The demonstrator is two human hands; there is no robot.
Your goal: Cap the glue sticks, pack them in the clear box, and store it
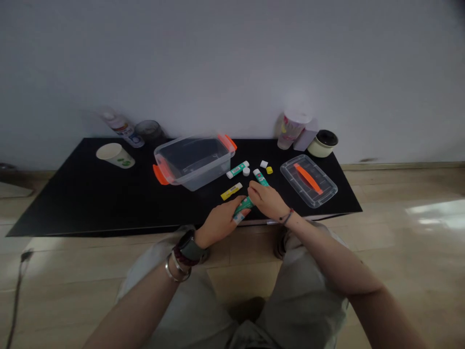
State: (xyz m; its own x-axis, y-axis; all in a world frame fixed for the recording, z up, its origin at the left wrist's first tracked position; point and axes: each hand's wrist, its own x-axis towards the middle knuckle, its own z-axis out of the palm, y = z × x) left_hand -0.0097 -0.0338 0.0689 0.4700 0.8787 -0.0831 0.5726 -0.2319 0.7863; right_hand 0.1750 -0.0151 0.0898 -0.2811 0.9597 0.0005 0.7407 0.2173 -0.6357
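My left hand [219, 222] and my right hand [268, 199] both grip one green glue stick [242, 206] at the near edge of the black table [90, 194]. The left hand wraps its lower end; the right pinches its upper end. Just beyond lie another green glue stick [260, 177], a third green one [237, 169] and a yellow one [231, 191]. Loose caps sit nearby: a white round cap [246, 171], a white square cap [264, 164] and a yellow cap [269, 170].
A clear plastic bin with orange latches [194, 160] stands behind the sticks. Its lid with an orange handle [308, 180] lies to the right. A paper cup [115, 154], a bottle [121, 127], a jar [148, 130], a tumbler [292, 128] and a round tin [323, 143] line the back.
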